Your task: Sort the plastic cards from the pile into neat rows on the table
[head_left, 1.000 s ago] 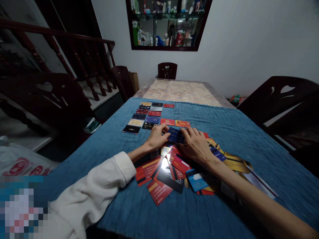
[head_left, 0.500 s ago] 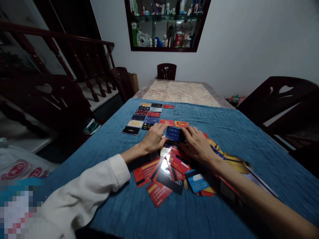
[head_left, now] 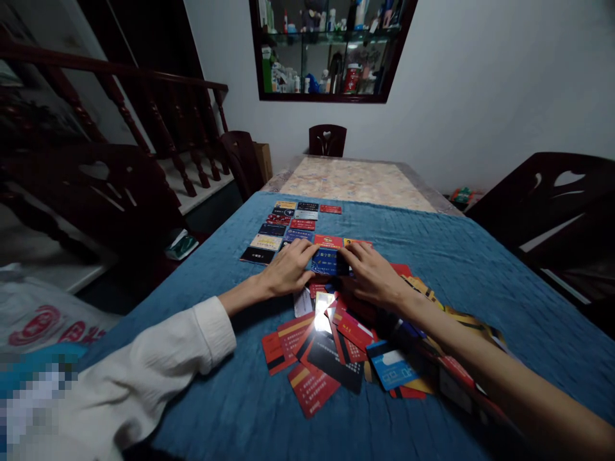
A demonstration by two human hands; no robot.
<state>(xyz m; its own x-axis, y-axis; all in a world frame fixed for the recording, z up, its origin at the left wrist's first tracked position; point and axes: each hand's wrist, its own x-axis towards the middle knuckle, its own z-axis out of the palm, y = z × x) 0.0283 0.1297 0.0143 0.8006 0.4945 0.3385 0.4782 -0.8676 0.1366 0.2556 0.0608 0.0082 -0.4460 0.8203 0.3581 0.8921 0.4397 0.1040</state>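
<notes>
Both of my hands hold one dark blue card (head_left: pixel 327 261) by its two ends, low over the blue cloth (head_left: pixel 461 256). My left hand (head_left: pixel 287 269) pinches the card's left end and my right hand (head_left: pixel 369 274) pinches its right end. Just beyond the card lie a red card (head_left: pixel 328 241) and an orange card (head_left: pixel 358 242). A tidy grid of laid-out cards (head_left: pixel 288 224) stretches away at the left. A loose heap of several cards (head_left: pixel 346 339) lies under and in front of my wrists.
Dark wooden chairs stand at the left (head_left: pixel 96 192), the far end (head_left: pixel 327 139) and the right (head_left: pixel 557 205). The bare patterned tabletop (head_left: pixel 355 180) shows beyond the cloth. A wall cabinet (head_left: pixel 331 48) holds bottles. A stair railing (head_left: pixel 158 109) runs at the left.
Both hands have carried the blue card a little forward and to the left, closer to the red card in the laid-out row. The view has shifted slightly.
</notes>
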